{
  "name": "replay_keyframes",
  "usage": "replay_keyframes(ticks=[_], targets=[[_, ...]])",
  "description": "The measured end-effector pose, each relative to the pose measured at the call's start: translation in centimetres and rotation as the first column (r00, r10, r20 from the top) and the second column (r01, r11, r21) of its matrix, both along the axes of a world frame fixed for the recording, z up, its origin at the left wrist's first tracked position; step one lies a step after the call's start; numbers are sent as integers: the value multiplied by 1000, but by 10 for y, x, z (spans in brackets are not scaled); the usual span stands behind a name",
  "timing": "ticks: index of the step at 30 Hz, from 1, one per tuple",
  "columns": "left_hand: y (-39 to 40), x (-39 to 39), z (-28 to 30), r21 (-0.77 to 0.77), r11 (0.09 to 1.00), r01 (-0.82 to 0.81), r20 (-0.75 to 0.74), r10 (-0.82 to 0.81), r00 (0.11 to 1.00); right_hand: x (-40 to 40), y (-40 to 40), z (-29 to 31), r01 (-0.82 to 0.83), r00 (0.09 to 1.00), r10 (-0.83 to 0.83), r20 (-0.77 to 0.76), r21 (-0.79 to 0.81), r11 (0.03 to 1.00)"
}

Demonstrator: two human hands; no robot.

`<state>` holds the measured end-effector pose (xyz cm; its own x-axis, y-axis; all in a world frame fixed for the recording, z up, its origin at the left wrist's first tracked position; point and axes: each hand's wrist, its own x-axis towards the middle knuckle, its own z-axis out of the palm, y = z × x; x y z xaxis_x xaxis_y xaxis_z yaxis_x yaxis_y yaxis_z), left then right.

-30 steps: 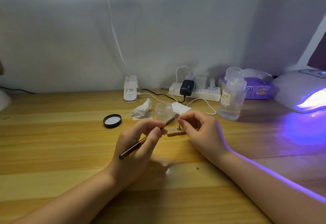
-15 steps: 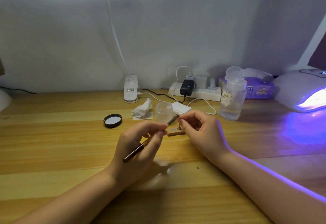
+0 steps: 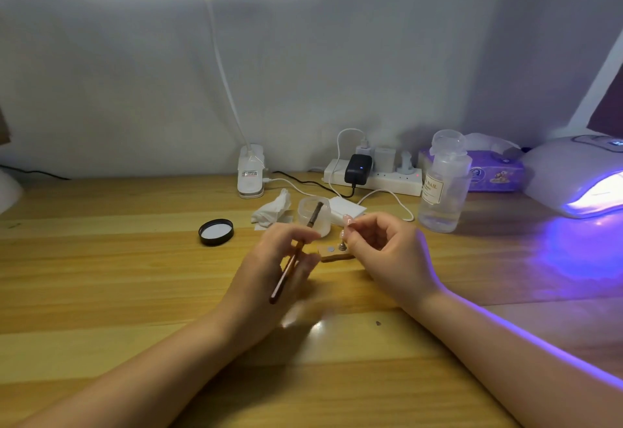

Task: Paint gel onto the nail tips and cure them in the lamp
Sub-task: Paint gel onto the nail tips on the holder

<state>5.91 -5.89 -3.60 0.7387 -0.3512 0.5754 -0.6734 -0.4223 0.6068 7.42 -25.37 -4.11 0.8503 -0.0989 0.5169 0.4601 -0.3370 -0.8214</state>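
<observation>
My left hand (image 3: 269,269) grips a thin brown gel brush (image 3: 291,264); its bristle end points up into a small clear jar (image 3: 315,213). My right hand (image 3: 387,252) pinches a small metal nail-tip stand (image 3: 343,245) that rests on a little wooden base (image 3: 333,254). A pale nail tip seems to sit at my right fingertips, too small to be sure. The curing lamp (image 3: 576,179) stands at the far right, glowing violet at its opening.
The jar's black lid (image 3: 215,232) lies left of the jar, beside a crumpled tissue (image 3: 273,208). At the back stand a clear liquid bottle (image 3: 443,184), a power strip (image 3: 374,178) with cables, a wipes pack (image 3: 495,171) and a desk-lamp clip (image 3: 250,171).
The brush tip has swung away from the nail tip at my right fingers, up and left into the clear jar. My right hand has hardly moved.
</observation>
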Motion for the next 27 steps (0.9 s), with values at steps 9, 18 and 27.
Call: replay_keyframes(ticks=[9, 18, 27], targets=[[-3, 6, -4, 194, 978, 83, -258, -31, 966, 2, -1, 0, -15, 1000, 15, 2, -166, 986], [-3, 7, -6, 184, 977, 111, -268, -59, 962, 6, -1, -4, 96, 989, -133, -70, -392, 915], [-3, 7, -9, 169, 978, 119, -244, -76, 967, 2, 2, 1, 80, 983, -161, -86, -589, 804]])
